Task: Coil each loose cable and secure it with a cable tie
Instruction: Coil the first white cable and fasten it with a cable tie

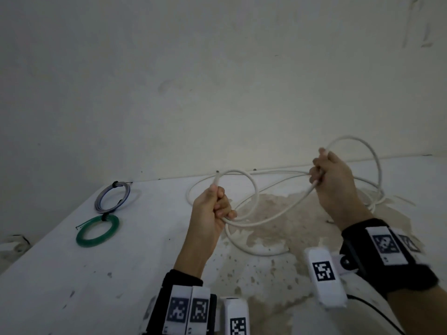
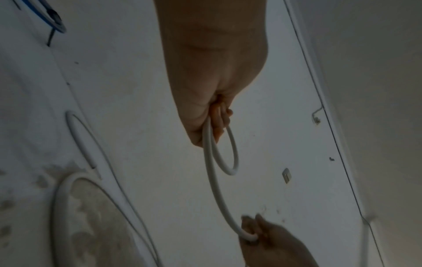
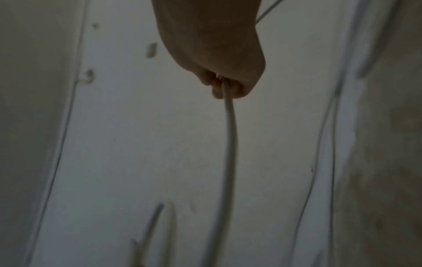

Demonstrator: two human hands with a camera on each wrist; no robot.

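So both hands are up over the worktop [image 1: 72, 274] with the white cable [image 1: 263, 220] strung between them. Left hand [image 1: 212, 209] is fisted around a small loop, with the cable's end poking up out of the top of the fist. Right hand [image 1: 331, 180] has its fingers curled round the cable further along, and a big loop arcs up and over past it; the rest trails on the worktop below and beyond the right hand. Well off to the left of the left hand sit a tied green coil [image 1: 98, 230] and, just behind it, a tied grey coil [image 1: 112, 197]. The left wrist view shows two strands leaving the fist, which the head view doesn't really show. Right wrist view is blurry, just one strand leaving the fist.
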